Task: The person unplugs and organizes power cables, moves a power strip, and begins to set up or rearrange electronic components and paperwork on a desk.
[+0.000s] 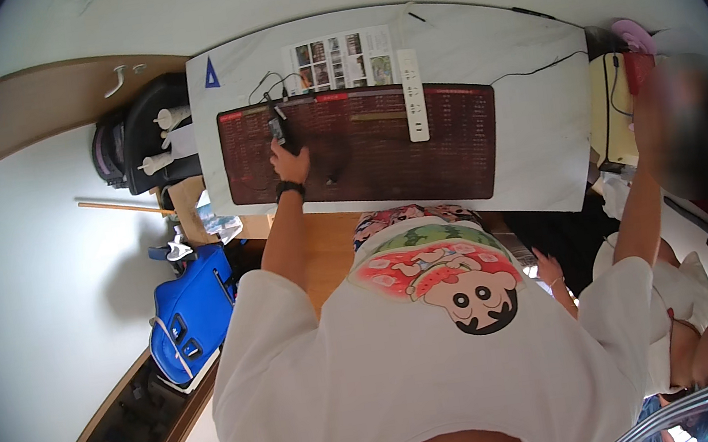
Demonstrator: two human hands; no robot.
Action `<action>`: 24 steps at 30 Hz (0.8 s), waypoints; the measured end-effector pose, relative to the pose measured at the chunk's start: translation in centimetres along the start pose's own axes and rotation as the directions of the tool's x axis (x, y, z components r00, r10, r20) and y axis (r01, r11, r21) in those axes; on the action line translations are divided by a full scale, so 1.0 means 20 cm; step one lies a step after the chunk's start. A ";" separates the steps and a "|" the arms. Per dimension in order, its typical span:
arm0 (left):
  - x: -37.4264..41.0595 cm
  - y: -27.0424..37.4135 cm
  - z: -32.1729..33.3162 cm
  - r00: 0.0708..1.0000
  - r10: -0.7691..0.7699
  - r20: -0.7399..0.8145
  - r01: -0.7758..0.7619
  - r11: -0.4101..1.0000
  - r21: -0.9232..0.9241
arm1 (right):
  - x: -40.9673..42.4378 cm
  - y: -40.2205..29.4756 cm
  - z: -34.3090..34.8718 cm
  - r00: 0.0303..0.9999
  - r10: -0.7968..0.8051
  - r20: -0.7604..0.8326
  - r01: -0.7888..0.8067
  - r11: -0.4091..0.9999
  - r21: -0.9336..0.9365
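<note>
My left hand, with a black band at the wrist, holds the lower end of a black power adapter over the left part of a dark printed desk mat. Thin black cables loop from the adapter's far end towards a printed picture sheet. A white power strip lies across the mat's far edge, right of the middle. My right arm reaches out to the right, beside a cream-coloured box. A blurred patch covers much of my right hand, so its fingers and anything in them are hidden.
The white marbled table also bears a blue triangular ruler and a black pen. A black chair stands left, near a blue case. Another person is close on my right.
</note>
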State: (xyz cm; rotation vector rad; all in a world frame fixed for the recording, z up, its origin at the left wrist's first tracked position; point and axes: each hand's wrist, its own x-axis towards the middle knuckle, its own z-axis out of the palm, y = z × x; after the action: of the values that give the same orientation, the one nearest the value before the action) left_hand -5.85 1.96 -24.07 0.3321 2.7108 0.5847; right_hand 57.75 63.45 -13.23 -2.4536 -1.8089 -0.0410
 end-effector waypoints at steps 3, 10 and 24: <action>0.12 0.13 0.01 0.991 -0.129 -0.028 0.128 0.990 -0.052 | -0.01 0.03 -0.03 0.995 0.064 0.073 -0.061 0.997 -0.038; 0.24 0.04 0.00 0.990 -0.143 0.004 0.141 0.982 0.126 | -0.05 -0.09 -0.09 0.985 0.104 0.138 -0.105 0.994 0.003; -0.47 -0.27 -0.25 0.791 -0.224 0.569 0.580 0.569 -0.582 | -0.32 -0.24 -0.23 0.998 0.062 0.031 -0.063 0.997 0.041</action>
State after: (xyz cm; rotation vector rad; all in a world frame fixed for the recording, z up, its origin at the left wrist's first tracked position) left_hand 0.06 -7.31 -19.43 -0.3633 1.7897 1.2145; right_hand 51.39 58.27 -8.92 -2.4926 -1.7251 0.0371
